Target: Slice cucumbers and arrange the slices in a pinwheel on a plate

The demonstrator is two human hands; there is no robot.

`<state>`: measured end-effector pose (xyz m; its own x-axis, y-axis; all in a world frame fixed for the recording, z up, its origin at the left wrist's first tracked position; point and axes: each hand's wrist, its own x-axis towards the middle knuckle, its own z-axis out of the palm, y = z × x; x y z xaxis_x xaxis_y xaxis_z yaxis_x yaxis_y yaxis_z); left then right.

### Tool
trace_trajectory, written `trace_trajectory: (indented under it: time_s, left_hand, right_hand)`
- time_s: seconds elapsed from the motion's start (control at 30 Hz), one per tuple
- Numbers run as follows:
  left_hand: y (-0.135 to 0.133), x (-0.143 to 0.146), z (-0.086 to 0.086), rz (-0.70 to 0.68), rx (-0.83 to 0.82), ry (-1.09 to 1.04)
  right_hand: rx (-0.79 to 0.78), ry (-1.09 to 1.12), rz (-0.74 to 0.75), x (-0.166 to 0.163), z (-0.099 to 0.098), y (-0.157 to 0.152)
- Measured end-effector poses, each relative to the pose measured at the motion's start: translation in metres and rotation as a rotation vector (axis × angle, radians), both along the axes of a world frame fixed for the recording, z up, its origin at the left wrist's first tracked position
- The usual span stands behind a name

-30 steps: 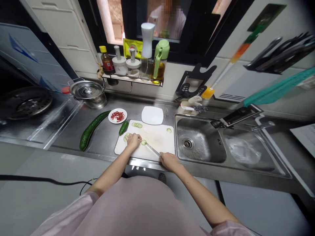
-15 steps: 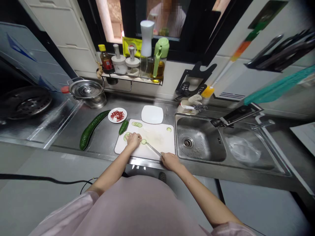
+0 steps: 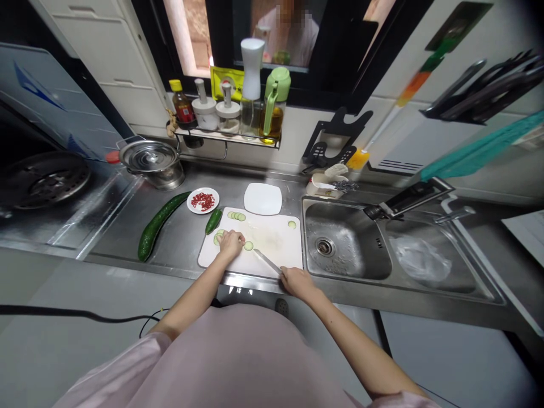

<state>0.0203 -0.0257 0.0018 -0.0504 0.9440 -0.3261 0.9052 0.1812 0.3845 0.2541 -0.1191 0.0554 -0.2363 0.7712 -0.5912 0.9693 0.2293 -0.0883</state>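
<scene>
My left hand (image 3: 230, 245) is closed, palm down, over pale green cucumber (image 3: 218, 236) on the white cutting board (image 3: 272, 226); most of what lies beneath the fingers is hidden. Just right of its thumb and finger rests one cucumber slice (image 3: 249, 246). Gripped by the handle in my right hand (image 3: 298, 282) is a knife (image 3: 266, 260), its blade slanting up and left, the tip close to that slice. More cucumber slices (image 3: 237, 216) overlap in a row near the board's back left, and another slice (image 3: 292, 225) lies at the back right.
A short cucumber piece (image 3: 213, 221), a long cucumber (image 3: 159, 226), and a plate (image 3: 190, 206) of chopped red bits lie leftward. Behind the board is a white square plate (image 3: 262, 198). The sink (image 3: 346, 243) adjoins on the right. A condiment shelf (image 3: 229, 136) hangs above.
The knife and my right hand have shifted slightly right and down, so the tip now sits a little away from the slice. My left hand has stayed nearly still.
</scene>
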Motion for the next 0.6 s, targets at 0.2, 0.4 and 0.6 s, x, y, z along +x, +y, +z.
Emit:
trace_trajectory:
  time_s: [0.2, 0.4, 0.6]
  left_hand:
    - [-0.006, 0.002, 0.001, -0.017, 0.025, 0.0]
    - [-0.013, 0.003, 0.005, -0.026, 0.059, 0.015]
    - [-0.018, 0.007, 0.004, -0.029, 0.091, 0.024]
  right_hand:
    - [0.069, 0.07, -0.086, 0.01, -0.011, -0.002]
    - [0.113, 0.067, -0.245, 0.006, -0.012, 0.007]
    - [0.147, 0.022, -0.349, 0.003, -0.01, 0.024]
